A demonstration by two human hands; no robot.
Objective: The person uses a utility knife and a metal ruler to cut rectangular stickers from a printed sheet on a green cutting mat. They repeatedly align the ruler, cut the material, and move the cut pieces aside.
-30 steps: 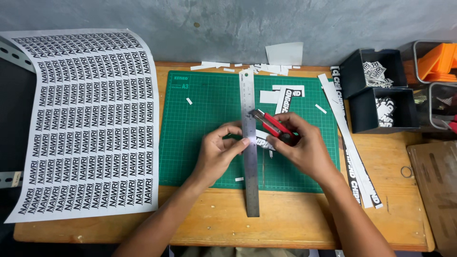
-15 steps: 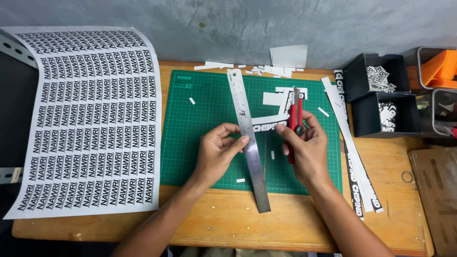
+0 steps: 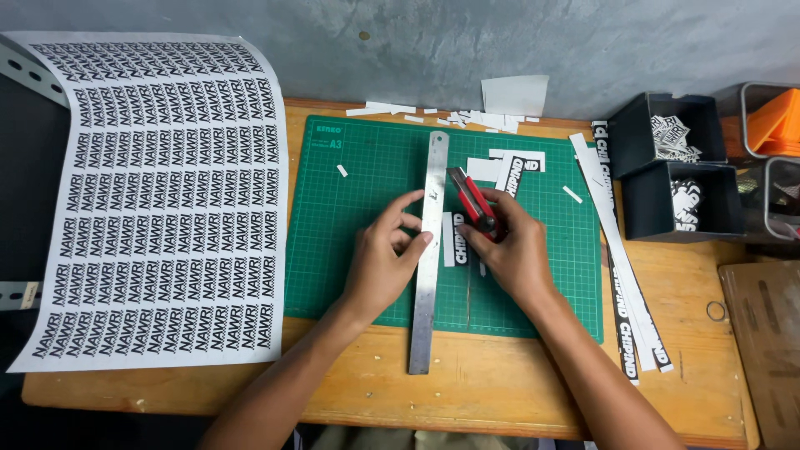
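My left hand [image 3: 385,257] rests on the green cutting mat [image 3: 367,200] with its fingertips against the left edge of a long steel ruler [image 3: 429,250], which lies nearly upright across the mat and over its front edge. My right hand [image 3: 510,248] grips a red and black utility knife [image 3: 473,202], blade end pointing up and left, close to the ruler's right edge. A small black and white printed sticker piece [image 3: 457,238] lies between the ruler and my right hand. Another cut sticker piece [image 3: 510,173] lies just above the knife.
A large printed sticker sheet [image 3: 162,192] hangs over the table's left side. Long cut sticker strips [image 3: 621,275] lie right of the mat. Black bins [image 3: 667,167] with cut stickers stand at right, an orange object [image 3: 771,125] beyond. Paper scraps [image 3: 467,117] litter the back edge.
The ruler has swung back from a tilt to nearly upright. My right hand has turned the knife from pointing straight up to slanting up-left beside the ruler.
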